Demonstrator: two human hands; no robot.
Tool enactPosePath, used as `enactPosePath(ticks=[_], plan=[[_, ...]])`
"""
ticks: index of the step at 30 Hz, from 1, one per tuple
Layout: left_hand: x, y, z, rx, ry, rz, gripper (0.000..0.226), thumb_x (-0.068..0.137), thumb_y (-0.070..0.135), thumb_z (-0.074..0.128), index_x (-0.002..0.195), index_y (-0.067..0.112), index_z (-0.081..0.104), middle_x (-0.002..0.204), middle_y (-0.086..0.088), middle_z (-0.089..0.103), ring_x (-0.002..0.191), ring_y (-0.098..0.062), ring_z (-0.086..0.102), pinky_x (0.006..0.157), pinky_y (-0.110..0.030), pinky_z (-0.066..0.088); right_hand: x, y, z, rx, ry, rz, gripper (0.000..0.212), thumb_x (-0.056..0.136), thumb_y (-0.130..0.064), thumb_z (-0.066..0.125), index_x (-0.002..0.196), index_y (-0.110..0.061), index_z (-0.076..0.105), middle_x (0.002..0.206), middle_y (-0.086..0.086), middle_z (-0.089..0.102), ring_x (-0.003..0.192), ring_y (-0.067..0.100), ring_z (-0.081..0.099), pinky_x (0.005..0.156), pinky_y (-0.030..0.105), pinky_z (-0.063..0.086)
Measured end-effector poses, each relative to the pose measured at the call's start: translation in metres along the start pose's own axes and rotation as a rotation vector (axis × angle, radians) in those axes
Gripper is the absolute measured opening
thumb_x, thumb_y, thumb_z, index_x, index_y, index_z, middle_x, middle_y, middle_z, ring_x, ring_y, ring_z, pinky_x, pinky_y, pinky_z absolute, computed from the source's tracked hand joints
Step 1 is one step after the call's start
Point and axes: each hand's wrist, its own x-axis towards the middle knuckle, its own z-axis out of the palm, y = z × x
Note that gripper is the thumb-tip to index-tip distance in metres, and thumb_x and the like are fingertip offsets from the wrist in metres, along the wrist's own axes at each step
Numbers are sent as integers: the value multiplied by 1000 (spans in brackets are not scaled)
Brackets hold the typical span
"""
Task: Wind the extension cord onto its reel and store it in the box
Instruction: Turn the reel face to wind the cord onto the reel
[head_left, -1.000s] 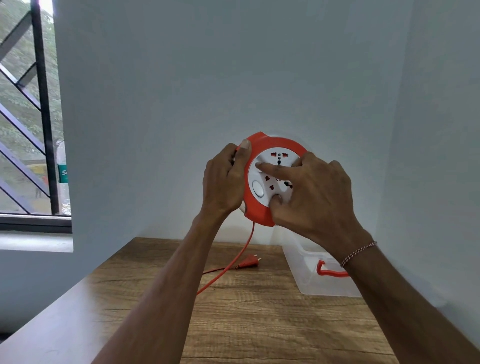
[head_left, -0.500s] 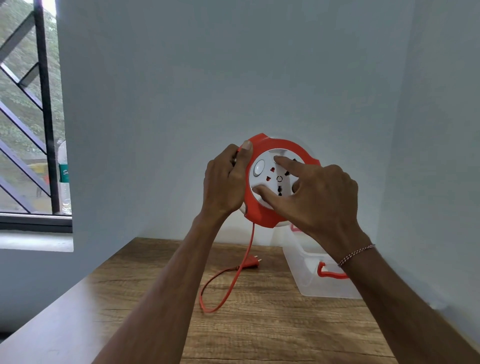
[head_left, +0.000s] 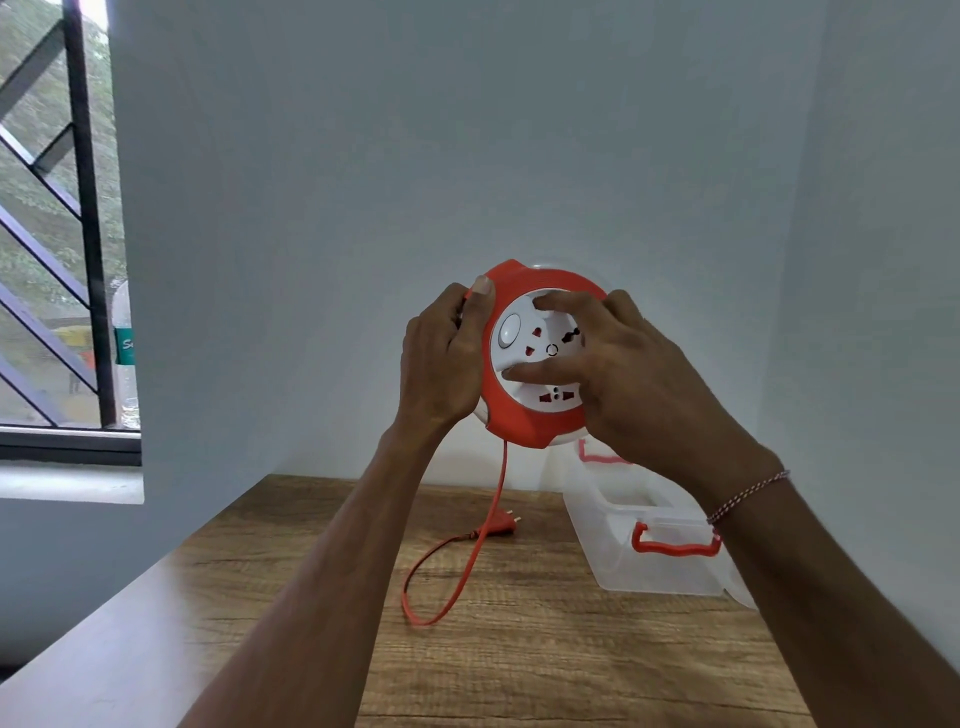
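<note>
I hold a round orange and white cord reel (head_left: 524, 415) upright in the air above the table. My left hand (head_left: 441, 358) grips its left rim, thumb on the orange edge. My right hand (head_left: 623, 374) lies on the white socket face, with index finger and thumb pressed on the inner disc. An orange cord (head_left: 462, 566) hangs from the reel's bottom and loops on the table. Its plug (head_left: 140, 525) lies flat behind the loop. A clear plastic box (head_left: 649, 540) with orange handles stands open at the right.
A wooden table (head_left: 519, 665) fills the foreground, set into a corner of two pale walls. At the left is a window with dark bars (head_left: 88, 208). A plastic bottle (head_left: 124, 358) stands on its sill.
The white socket disc has turned under my right fingers. More cord has gone into the reel, and the loop on the table has changed shape. The left hand stays put.
</note>
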Motion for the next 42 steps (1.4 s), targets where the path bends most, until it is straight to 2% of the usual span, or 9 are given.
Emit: enactPosePath(ticks=[5,12,17,20,22,25,31,37,42], plan=[[-1,-1,1,17,-20,9,52,97,53,38,90,8,64,75,0,70,66,-19,67,67,-45,60,2,-5,2,-79,5,23,53,66,-31,81,117,-38,66,136,10,52,116,36,45,91,49,45],[-2,0,0,7,-28,0,50,97,52,39,91,9,65,78,1,71,68,-18,69,69,-46,61,-2,-2,10,-22,101,11,56,62,-24,87,115,-31,68,119,18,59,101,38,54,78,48,54],[-2,2,1,-29,-14,-21,50,97,52,40,88,9,63,74,1,70,65,-16,69,66,-44,62,-2,3,15,67,171,142,61,77,-52,66,134,-40,48,127,11,57,106,27,54,87,40,51],[-2,3,2,-28,-10,-18,48,97,51,40,88,11,64,72,3,69,63,-11,68,62,-37,61,-1,0,15,151,247,211,66,75,-66,59,131,-33,55,119,7,67,95,26,65,87,40,54],[-2,2,3,-20,-14,-4,47,98,50,40,88,10,64,72,2,69,63,-12,68,63,-38,61,-1,-2,14,203,274,255,71,73,-72,56,128,-27,59,113,5,70,85,24,69,84,39,56],[-3,2,2,-9,-24,10,46,99,49,40,87,11,64,74,3,70,64,-13,68,65,-42,61,-1,-7,16,242,312,294,76,71,-76,51,124,-22,62,114,4,70,86,24,70,85,39,56],[-2,3,1,20,-24,9,47,97,51,39,91,13,66,78,7,71,68,-11,69,69,-40,62,-2,-17,23,280,383,330,70,74,-68,58,122,-18,63,113,7,70,87,28,70,84,37,53],[-3,2,1,1,-24,-6,48,97,52,38,88,13,64,75,5,70,65,-15,69,68,-44,62,-1,-7,18,167,358,266,71,75,-75,50,117,-20,65,104,7,73,79,26,70,77,36,57],[-2,3,1,-14,-13,-6,47,97,52,38,91,13,65,77,6,71,67,-14,70,68,-44,62,1,1,9,126,354,31,27,83,-38,69,103,-20,71,109,8,68,97,26,59,75,36,55]])
